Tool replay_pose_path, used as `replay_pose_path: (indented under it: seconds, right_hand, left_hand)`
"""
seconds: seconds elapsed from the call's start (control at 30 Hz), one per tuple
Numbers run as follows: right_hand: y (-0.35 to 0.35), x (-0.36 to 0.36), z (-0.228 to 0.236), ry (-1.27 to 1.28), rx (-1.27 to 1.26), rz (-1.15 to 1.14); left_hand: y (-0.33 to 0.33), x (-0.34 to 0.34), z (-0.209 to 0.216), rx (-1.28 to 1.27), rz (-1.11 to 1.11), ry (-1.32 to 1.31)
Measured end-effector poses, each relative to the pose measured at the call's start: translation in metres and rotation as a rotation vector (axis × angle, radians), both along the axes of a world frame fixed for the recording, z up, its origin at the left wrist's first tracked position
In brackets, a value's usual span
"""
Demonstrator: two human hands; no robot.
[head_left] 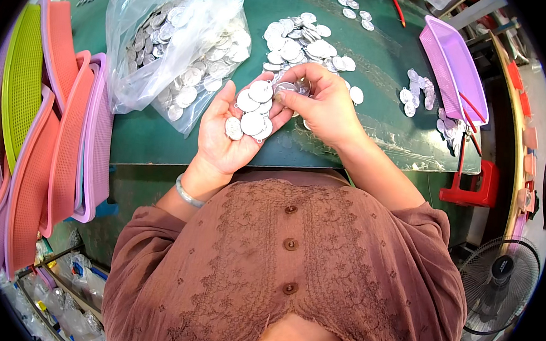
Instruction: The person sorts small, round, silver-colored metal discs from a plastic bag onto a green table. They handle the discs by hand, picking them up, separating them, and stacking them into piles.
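Note:
My left hand [222,133] is palm up near the table's front edge, and a small heap of round silver metal pendants [255,110], each with a tiny loop, rests on its palm and fingers. My right hand [327,105] has come in beside it, with thumb and fingers closed on a few more metal pendants [285,87] at the left hand's fingertips. Just beyond both hands lies a loose pile of the same pendants [296,40]. To the left, a clear plastic bag [126,68] stands open and holds many more.
Stacked plastic baskets [77,152] lean at the left of the green table [149,144]. A purple basket [460,69] and small pendant groups [415,95] sit at the right. Beyond the right edge are a red stool [478,189] and a black fan [500,284].

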State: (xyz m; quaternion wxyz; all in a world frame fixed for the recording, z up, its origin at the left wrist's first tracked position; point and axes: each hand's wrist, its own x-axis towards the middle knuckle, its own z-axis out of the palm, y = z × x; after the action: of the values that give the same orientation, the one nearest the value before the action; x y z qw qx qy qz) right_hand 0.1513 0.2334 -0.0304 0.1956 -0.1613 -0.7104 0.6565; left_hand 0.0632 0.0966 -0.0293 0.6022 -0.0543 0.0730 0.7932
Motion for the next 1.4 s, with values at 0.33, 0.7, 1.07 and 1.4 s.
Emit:
replay_pose_path:
  seconds: [0.33,0.7,1.07,1.4]
  right_hand:
    - [0.000,0.007,0.026,0.041,-0.649,-0.038]
    - [-0.007,0.004,0.029,-0.149,-0.206,0.103]
    - [0.005,0.007,0.024,0.057,-0.762,0.029]
    - [0.008,0.004,0.022,0.128,-0.857,0.178]
  left_hand:
    - [-0.002,-0.002,-0.005,-0.045,0.059,0.094]
    - [-0.001,0.003,-0.008,-0.136,0.119,0.339]
    - [-0.001,0.000,0.000,0.023,0.072,-0.005]
    - [-0.002,-0.002,-0.005,0.074,0.063,-0.059]
